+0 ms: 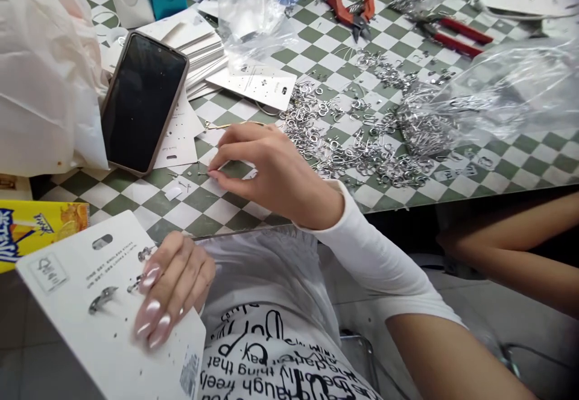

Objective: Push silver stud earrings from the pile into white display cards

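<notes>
My left hand (176, 285), with long glossy nails, holds a white earring display card (76, 291) low over my lap. Several silver earrings are fixed to the card (103, 298), and my fingers rest beside them. My right hand (271, 171) reaches onto the checkered tabletop (212, 207), its thumb and fingertips close together over small metal pieces. Whether they pinch one is hard to tell. A loose heap of silver earring parts (357, 140) lies just beyond that hand.
A black-screened phone (140, 103) lies on white cards at left, beside a stack of cards (199, 50). Red-handled pliers (452, 37) and orange-handled pliers (346, 5) lie at the back. Clear plastic bags (493, 95) and a white bag (40, 80) flank the table.
</notes>
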The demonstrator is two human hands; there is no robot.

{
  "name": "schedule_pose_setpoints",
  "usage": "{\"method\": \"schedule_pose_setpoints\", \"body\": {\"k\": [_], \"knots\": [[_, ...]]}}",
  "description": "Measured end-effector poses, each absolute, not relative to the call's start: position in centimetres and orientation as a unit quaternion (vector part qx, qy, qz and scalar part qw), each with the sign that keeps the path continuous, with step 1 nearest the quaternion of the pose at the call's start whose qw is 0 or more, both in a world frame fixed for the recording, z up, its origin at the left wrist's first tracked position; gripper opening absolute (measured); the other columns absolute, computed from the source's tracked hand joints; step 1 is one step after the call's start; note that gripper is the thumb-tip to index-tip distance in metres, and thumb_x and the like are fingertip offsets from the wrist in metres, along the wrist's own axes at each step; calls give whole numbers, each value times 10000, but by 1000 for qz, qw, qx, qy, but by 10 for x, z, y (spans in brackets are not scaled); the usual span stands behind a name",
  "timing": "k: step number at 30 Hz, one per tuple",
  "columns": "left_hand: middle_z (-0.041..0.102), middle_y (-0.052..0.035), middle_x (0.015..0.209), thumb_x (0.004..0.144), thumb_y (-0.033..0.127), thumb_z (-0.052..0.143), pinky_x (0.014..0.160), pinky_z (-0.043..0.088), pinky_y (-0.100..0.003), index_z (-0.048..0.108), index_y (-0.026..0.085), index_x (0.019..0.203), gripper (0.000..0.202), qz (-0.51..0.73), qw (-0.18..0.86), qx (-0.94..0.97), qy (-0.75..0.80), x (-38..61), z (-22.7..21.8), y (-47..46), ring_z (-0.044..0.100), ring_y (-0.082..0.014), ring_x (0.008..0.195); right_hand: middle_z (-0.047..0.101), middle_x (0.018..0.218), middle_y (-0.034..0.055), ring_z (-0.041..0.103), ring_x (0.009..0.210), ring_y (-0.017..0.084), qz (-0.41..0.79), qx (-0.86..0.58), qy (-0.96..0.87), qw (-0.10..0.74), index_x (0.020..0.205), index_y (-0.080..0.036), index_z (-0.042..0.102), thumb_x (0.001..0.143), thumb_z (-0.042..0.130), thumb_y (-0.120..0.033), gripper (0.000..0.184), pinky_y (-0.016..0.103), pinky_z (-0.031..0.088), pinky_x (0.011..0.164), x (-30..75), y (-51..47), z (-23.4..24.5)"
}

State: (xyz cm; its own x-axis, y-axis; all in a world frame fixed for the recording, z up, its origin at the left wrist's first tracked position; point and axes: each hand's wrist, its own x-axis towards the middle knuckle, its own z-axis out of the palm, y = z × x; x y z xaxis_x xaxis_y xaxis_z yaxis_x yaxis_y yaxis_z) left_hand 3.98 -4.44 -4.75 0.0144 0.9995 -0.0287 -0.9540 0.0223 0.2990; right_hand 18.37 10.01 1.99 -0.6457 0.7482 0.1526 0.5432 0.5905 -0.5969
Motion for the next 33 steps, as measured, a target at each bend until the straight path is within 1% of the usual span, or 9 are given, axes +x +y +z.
{"method": "schedule_pose_setpoints", "body": {"k": [2, 4, 6, 10, 16, 21, 24, 28, 33], "knots": [[741, 151, 652, 955, 373, 669, 355, 429, -54, 722, 269, 864, 148, 693, 713, 83, -72, 40, -45, -46, 539, -42, 286, 668, 923, 39, 608, 884, 164, 265, -398, -852, 213, 827, -166, 717, 896, 655, -149, 95, 346, 423, 818, 183, 99, 21], [779, 123, 770, 988, 293, 628, 416, 459, -30, 704, 239, 921, 115, 686, 714, 60, -131, 42, -42, -46, 584, -27, 337, 677, 906, 29, 606, 835, 142, 286, -402, -838, 232, 846, -163, 720, 873, 670, -133, 65, 322, 426, 784, 178, 97, 21], [758, 134, 688, 991, 290, 627, 419, 462, -27, 696, 238, 916, 115, 688, 714, 52, -120, 43, -40, -46, 559, -28, 308, 681, 899, 16, 600, 803, 122, 308, -396, -831, 240, 876, -167, 725, 864, 668, -116, 77, 303, 424, 763, 171, 94, 20], [633, 165, 461, 988, 319, 631, 352, 423, -53, 695, 262, 898, 123, 668, 737, 44, -91, 41, -38, -50, 453, -52, 208, 671, 883, 3, 596, 804, 117, 312, -393, -832, 236, 878, -179, 721, 871, 669, -134, 69, 295, 419, 759, 156, 91, 19], [615, 146, 443, 988, 286, 608, 409, 442, -54, 634, 238, 836, 161, 645, 751, 20, -138, 35, -38, -53, 424, -45, 203, 686, 857, 11, 578, 757, 111, 315, -407, -826, 230, 863, -160, 743, 844, 690, -105, 79, 298, 419, 716, 143, 94, 20], [620, 125, 447, 986, 288, 571, 443, 491, -92, 592, 237, 851, 146, 615, 761, 27, -205, 32, -44, -51, 517, -83, 260, 684, 819, 17, 529, 701, 115, 317, -416, -835, 169, 791, -161, 730, 824, 710, -125, 53, 309, 400, 680, 136, 102, 21], [617, 118, 442, 991, 289, 566, 419, 485, -101, 602, 233, 874, 135, 615, 763, 31, -196, 30, -45, -51, 509, -90, 252, 676, 859, 26, 551, 750, 120, 303, -389, -855, 163, 803, -158, 685, 847, 654, -87, 88, 303, 426, 715, 135, 102, 21], [604, 121, 450, 996, 251, 559, 425, 478, -87, 606, 219, 861, 147, 606, 774, 20, -185, 32, -38, -48, 486, -70, 246, 665, 823, -1, 586, 765, 110, 311, -364, -844, 241, 790, -173, 618, 822, 642, -36, 143, 289, 498, 743, 146, 94, 24], [638, 124, 547, 949, 303, 654, 353, 422, -83, 651, 235, 796, 167, 628, 772, -14, -100, 44, -26, -40, 335, -17, 187, 686, 792, -23, 653, 758, 135, 377, -363, -758, 389, 753, -215, 604, 801, 658, -23, 205, 333, 573, 695, 175, 77, 25]]}}
